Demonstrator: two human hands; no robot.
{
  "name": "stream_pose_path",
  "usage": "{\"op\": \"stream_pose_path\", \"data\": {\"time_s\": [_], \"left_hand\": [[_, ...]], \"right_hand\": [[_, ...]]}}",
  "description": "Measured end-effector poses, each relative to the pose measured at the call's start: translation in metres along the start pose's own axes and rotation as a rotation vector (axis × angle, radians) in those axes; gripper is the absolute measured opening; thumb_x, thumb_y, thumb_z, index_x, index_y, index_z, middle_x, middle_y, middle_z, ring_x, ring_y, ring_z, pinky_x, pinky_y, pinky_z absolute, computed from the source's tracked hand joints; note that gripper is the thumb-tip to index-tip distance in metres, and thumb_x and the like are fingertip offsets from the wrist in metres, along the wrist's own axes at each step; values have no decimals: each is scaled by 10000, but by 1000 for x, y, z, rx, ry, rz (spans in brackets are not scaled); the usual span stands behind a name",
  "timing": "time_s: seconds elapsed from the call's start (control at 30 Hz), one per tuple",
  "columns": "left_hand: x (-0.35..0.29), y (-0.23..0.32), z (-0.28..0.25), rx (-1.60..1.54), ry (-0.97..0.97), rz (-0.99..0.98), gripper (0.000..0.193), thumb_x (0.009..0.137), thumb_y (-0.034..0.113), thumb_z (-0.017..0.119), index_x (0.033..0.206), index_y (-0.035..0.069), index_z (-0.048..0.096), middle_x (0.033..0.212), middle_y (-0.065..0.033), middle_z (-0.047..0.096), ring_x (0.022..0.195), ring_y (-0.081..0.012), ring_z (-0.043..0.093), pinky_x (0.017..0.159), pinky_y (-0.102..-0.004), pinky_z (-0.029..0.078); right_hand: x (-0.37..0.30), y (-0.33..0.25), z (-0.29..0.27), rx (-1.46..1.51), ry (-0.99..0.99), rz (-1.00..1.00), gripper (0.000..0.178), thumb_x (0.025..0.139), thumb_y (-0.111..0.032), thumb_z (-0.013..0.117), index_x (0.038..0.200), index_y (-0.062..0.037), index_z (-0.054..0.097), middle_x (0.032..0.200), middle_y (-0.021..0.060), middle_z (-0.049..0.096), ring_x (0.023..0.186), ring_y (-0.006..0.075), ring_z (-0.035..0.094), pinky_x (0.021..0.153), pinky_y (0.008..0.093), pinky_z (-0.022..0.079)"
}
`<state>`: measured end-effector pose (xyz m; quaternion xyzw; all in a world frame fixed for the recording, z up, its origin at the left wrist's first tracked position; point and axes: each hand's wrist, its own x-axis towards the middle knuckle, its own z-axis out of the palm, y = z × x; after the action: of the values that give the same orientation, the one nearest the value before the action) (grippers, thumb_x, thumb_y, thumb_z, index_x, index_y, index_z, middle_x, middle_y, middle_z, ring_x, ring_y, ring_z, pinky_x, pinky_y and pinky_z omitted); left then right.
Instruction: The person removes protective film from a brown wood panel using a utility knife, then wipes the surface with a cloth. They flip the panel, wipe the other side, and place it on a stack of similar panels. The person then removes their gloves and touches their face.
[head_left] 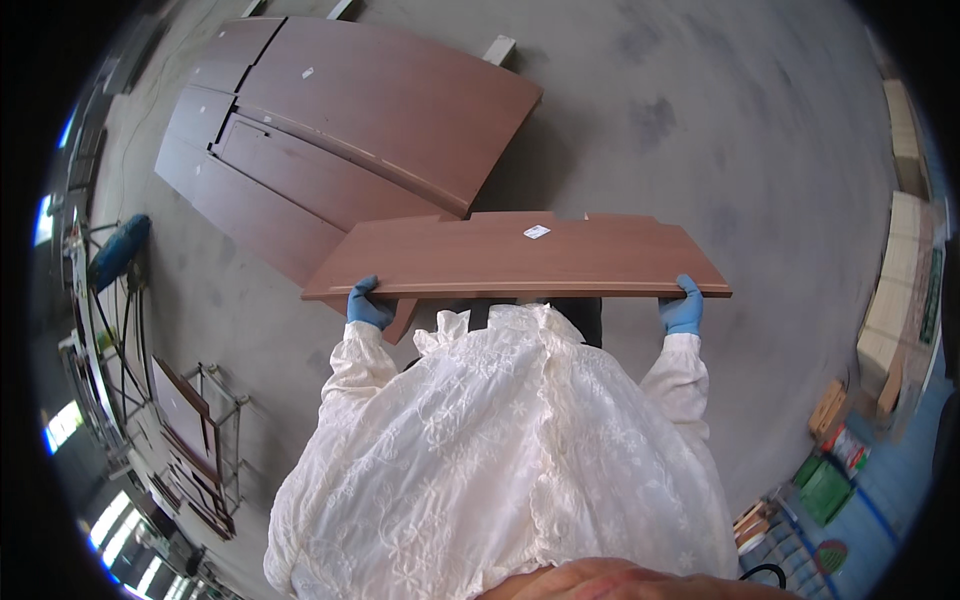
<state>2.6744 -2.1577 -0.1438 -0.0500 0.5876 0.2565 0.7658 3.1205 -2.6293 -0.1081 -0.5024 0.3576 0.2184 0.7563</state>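
A long reddish-brown wooden panel (440,255) is held level in front of my body, with a small white label on its face and notches along its far edge. My left hand (370,303), in a blue glove, is closed round the near edge close to the left end. At the right end my right hand (683,307), gloved the same way, grips the same edge with the thumb on top. Most of the fingers are hidden under the panel. Beyond it, to the left, several matching brown panels (390,105) lie side by side, partly covered by the held one.
White supports (499,50) show under the far end of the laid panels. At left stand metal racks (215,440) with more panels and a blue wrapped roll (120,252). Along the right lie stacks of pale boards (890,290) and a green crate (823,490). The floor (740,150) is grey concrete.
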Motion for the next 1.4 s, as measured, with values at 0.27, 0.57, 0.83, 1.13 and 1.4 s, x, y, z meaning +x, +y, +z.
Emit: {"op": "stream_pose_path", "data": {"time_s": [0.27, 0.57, 0.83, 1.13, 1.4], "left_hand": [[72, -112, 153, -123, -9, 206, 329, 821, 76, 703, 1144, 81, 642, 1147, -94, 702, 1086, -310, 662, 1051, -478, 527], [88, -261, 291, -470, 179, 255, 410, 802, 54, 713, 1203, 94, 638, 1208, -102, 686, 1124, -330, 654, 1033, -534, 540], [168, -291, 365, -679, 287, 215, 378, 783, 62, 727, 1150, 105, 651, 1174, -101, 695, 1082, -321, 671, 985, -511, 566], [162, -296, 420, -749, 333, 339, 310, 799, 83, 728, 1105, 78, 682, 1150, -105, 711, 1076, -328, 662, 992, -513, 546], [179, -284, 491, -881, 382, 478, 432, 768, 88, 742, 1196, 91, 682, 1239, -123, 691, 1177, -348, 612, 1066, -547, 498]], "right_hand": [[221, -130, 140, -157, -210, 96, 582, 796, -120, 729, 1351, -56, 568, 1276, 124, 631, 1184, 306, 595, 1046, 443, 497], [425, -263, 353, -423, -357, 173, 595, 795, -102, 717, 1368, -72, 559, 1292, 110, 625, 1190, 301, 599, 1006, 451, 522], [531, -259, 539, -589, -492, 239, 571, 810, -95, 705, 1365, -80, 573, 1301, 111, 638, 1188, 299, 609, 1052, 447, 505], [554, -238, 678, -683, -624, 369, 557, 816, -67, 687, 1362, -86, 579, 1309, 100, 646, 1204, 317, 607, 1090, 449, 488], [566, -169, 848, -770, -765, 435, 506, 842, -57, 679, 1338, -55, 580, 1284, 106, 639, 1189, 302, 601, 1083, 435, 472]]}}
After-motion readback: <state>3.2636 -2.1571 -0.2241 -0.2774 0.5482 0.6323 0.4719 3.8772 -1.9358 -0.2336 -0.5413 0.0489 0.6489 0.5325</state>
